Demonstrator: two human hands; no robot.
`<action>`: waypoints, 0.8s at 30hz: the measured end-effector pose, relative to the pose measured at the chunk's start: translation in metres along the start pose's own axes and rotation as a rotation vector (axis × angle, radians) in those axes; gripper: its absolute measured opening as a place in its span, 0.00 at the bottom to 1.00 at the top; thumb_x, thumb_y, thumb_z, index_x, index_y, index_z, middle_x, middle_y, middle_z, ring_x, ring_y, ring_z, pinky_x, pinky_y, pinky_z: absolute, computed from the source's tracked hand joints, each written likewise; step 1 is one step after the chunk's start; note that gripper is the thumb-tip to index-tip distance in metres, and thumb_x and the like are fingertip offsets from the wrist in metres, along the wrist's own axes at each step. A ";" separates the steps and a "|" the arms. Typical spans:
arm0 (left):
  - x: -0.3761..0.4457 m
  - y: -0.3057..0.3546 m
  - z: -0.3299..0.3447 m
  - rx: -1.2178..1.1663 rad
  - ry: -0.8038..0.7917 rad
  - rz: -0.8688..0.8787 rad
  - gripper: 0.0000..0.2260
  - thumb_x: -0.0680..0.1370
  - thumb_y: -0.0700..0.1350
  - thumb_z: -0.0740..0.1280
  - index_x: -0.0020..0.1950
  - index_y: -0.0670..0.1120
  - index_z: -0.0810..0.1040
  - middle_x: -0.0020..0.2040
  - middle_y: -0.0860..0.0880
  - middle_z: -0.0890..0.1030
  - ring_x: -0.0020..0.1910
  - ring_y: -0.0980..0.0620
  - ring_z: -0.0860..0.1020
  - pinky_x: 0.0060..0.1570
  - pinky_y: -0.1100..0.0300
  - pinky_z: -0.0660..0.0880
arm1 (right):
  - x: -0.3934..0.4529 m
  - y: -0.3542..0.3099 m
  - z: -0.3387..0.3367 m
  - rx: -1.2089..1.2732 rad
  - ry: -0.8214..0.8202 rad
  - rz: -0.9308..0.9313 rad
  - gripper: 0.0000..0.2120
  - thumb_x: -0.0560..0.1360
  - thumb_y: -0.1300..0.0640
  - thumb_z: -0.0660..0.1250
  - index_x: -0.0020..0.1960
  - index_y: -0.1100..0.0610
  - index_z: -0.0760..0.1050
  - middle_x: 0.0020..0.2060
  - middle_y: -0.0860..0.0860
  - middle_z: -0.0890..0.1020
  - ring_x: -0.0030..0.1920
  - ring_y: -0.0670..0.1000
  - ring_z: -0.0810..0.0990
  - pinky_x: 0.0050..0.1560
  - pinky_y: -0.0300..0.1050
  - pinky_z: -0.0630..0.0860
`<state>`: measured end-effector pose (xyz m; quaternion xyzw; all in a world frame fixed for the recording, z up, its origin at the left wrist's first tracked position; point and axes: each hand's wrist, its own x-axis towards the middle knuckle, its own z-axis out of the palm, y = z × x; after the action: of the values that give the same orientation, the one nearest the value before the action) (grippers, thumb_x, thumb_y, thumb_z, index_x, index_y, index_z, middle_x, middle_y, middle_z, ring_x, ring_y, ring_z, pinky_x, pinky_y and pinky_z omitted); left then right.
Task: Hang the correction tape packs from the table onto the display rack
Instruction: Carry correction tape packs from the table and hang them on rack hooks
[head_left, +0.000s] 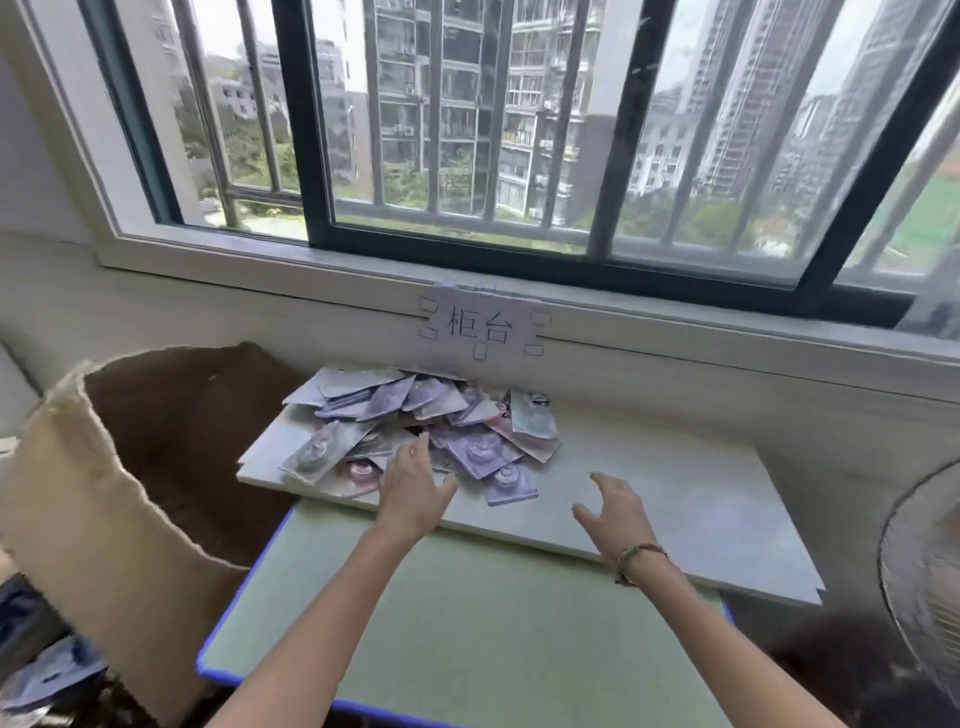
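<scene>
Nearest the camera, a pale green table (467, 623) with a blue edge fills the lower middle. Both forearms reach forward over it.

The left hand (413, 488) stretches towards the heap of correction tape packs (426, 431), its fingers straight and slightly spread, fingertips at the near edge of the heap; whether they touch a pack cannot be told. The right hand (613, 512) hovers over a bare part of the white board (675, 499), fingers loosely spread and a little bent, holding nothing. A braided bracelet (636, 561) of red and olive cord circles the right wrist.

The packs lie in a loose, overlapping pile on the left half of the white board, which rests across the far end of the green table. They are flat carded packs in lilac, pink and white, several with a clear blister showing a rounded dispenser. Their print is too blurred to read.

To the left stands an open cardboard box (119, 493) with torn edges. At the right edge is part of a fan grille (924, 582).

Behind the pile, a paper sign (483, 327) taped to the wall under the window sill reads "柜台". Above it is a barred window (519, 130) with apartment towers beyond.
</scene>
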<state>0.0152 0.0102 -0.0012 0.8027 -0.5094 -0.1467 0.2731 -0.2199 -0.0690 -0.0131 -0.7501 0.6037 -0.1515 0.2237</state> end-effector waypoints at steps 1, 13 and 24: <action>0.013 -0.002 0.003 -0.002 0.009 0.003 0.32 0.79 0.49 0.64 0.78 0.40 0.54 0.76 0.41 0.60 0.75 0.45 0.58 0.73 0.52 0.55 | 0.015 -0.001 0.003 -0.005 -0.003 -0.009 0.27 0.77 0.54 0.64 0.73 0.59 0.63 0.71 0.56 0.67 0.70 0.55 0.65 0.69 0.46 0.63; 0.149 -0.003 0.039 0.235 0.021 0.050 0.32 0.81 0.50 0.61 0.79 0.41 0.48 0.79 0.41 0.52 0.78 0.45 0.50 0.76 0.52 0.49 | 0.171 -0.014 0.033 0.003 -0.081 0.003 0.27 0.77 0.52 0.64 0.73 0.57 0.62 0.67 0.58 0.71 0.68 0.58 0.67 0.65 0.49 0.66; 0.219 -0.019 0.060 0.419 -0.026 0.008 0.24 0.81 0.46 0.58 0.75 0.40 0.59 0.72 0.39 0.63 0.72 0.42 0.61 0.71 0.54 0.58 | 0.237 -0.027 0.078 -0.059 -0.154 0.037 0.31 0.76 0.44 0.64 0.72 0.60 0.61 0.71 0.58 0.66 0.70 0.59 0.64 0.67 0.51 0.65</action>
<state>0.0940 -0.1977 -0.0512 0.8380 -0.5354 -0.0468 0.0943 -0.1048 -0.2828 -0.0758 -0.7543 0.6028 -0.0714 0.2499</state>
